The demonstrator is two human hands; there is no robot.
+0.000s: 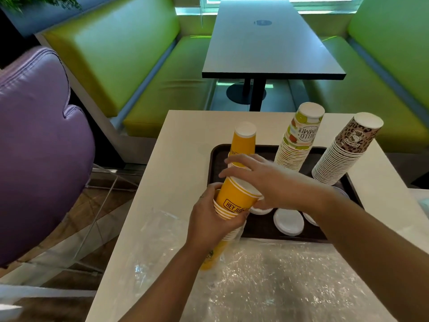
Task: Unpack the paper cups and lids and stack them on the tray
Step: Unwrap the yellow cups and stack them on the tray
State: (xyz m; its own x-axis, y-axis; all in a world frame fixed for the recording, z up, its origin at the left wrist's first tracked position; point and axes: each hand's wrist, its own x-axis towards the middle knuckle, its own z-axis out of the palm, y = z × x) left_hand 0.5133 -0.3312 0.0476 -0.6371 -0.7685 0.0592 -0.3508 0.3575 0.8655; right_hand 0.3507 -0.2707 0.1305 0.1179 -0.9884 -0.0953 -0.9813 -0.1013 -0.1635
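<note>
My left hand [210, 219] grips a tilted stack of yellow "HEY JUICE" cups [234, 201] just in front of the dark brown tray [214, 156]. My right hand [267, 180] lies over the top end of that stack, fingers spread around it. Behind my hands an upside-down yellow cup stack [243, 141] stands on the tray's left part. A fruit-print "HELLO SUMMER" stack [299, 138] stands in the tray's middle and a leopard-print stack [343, 149] at its right. White lids [288, 221] lie on the tray's near side.
Crumpled clear plastic wrapping [267, 275] covers the near part of the white table [176, 145]. A purple chair [34, 147] stands to the left. Green benches [130, 73] and a dark table [267, 47] are beyond.
</note>
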